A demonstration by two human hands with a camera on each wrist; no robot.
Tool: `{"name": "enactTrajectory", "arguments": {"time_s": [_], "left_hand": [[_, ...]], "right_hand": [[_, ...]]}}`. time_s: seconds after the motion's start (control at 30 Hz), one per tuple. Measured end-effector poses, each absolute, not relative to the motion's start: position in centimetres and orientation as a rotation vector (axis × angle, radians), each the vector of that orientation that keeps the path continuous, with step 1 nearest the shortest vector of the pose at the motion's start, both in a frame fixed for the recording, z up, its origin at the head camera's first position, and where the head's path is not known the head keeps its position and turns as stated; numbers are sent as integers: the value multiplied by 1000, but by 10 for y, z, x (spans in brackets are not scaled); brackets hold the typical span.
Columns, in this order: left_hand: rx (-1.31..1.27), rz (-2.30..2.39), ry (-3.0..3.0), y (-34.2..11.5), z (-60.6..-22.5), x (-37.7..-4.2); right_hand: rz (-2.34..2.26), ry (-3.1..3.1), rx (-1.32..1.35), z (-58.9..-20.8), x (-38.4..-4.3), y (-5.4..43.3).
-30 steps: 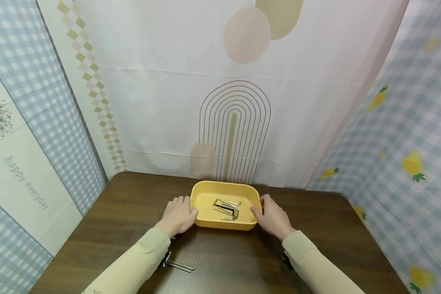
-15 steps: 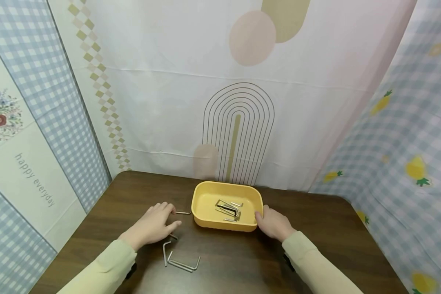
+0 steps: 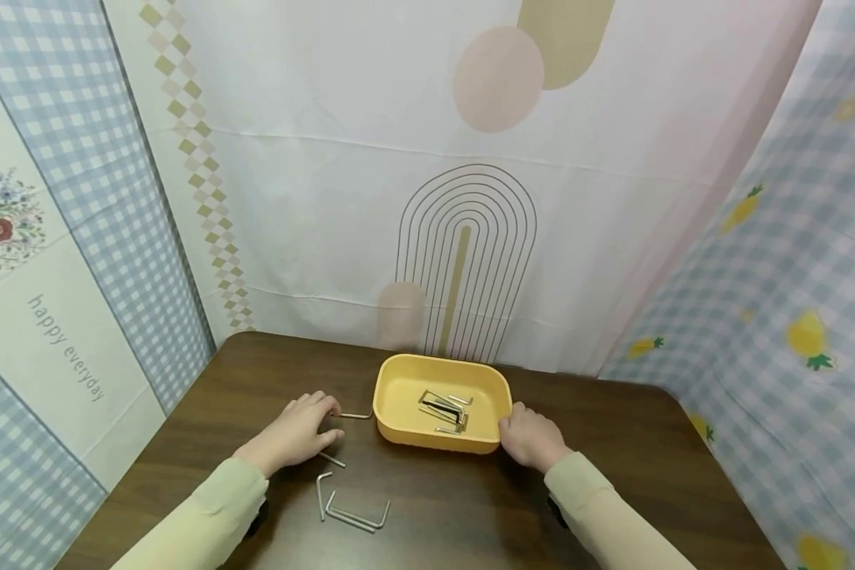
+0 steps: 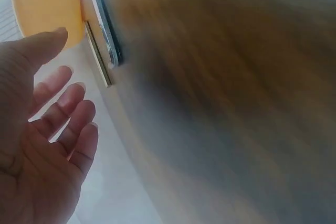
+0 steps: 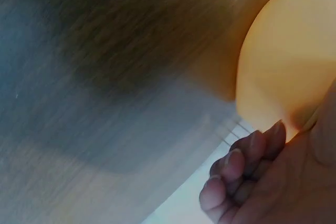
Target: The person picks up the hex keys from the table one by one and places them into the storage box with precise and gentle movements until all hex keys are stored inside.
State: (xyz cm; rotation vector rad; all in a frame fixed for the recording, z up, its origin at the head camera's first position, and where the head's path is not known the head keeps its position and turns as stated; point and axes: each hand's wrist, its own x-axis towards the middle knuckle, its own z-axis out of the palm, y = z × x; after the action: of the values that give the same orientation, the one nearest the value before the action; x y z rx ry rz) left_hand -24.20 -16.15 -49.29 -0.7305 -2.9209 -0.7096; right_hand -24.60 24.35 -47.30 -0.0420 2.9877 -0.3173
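A yellow plastic bin sits on the table near its back edge, with several metal hex keys and a black one lying inside. My right hand grips the bin's right end at the rim; in the right wrist view its fingers curl by the yellow wall. Left of the bin, my left hand is held over the table, thumb and fingers apart and holding nothing. Beyond its fingertips lies a hex key, reaching the bin's side. Another hex key shows partly from under the hand.
More loose hex keys lie nearer me: one to the left and a pair beside it. Behind the brown wooden table hangs a white patterned cloth. Checked cloths close in the sides.
My left hand has let go of the bin's left end and drawn back to the left, uncovering loose hex keys. The right hand stays at the bin's right end.
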Motion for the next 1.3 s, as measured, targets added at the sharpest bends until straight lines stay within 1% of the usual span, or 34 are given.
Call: {"name": "enactTrajectory", "arguments": {"time_s": [0.1,0.27,0.43,0.8,1.1,1.3], "left_hand": [[-693,-753,-2945,-157,-494,-250],[-674,-810,-2957,-151,-496,-259],[-658,-763,-2983,-146,-497,-264],[-638,-731,-3014,-141,-501,-274],[-575,-654,-3016,-146,-500,-271],[-588,-536,-3026,-150,-498,-267]], "right_hand": [[-332,2997,-43,-472,-246,242],[-295,3067,-116,-472,-248,245],[-265,3065,-156,-475,-251,251],[-266,3015,-131,-475,-253,248],[-243,3020,-129,-475,-254,247],[-249,3021,-128,-474,-254,247]]}}
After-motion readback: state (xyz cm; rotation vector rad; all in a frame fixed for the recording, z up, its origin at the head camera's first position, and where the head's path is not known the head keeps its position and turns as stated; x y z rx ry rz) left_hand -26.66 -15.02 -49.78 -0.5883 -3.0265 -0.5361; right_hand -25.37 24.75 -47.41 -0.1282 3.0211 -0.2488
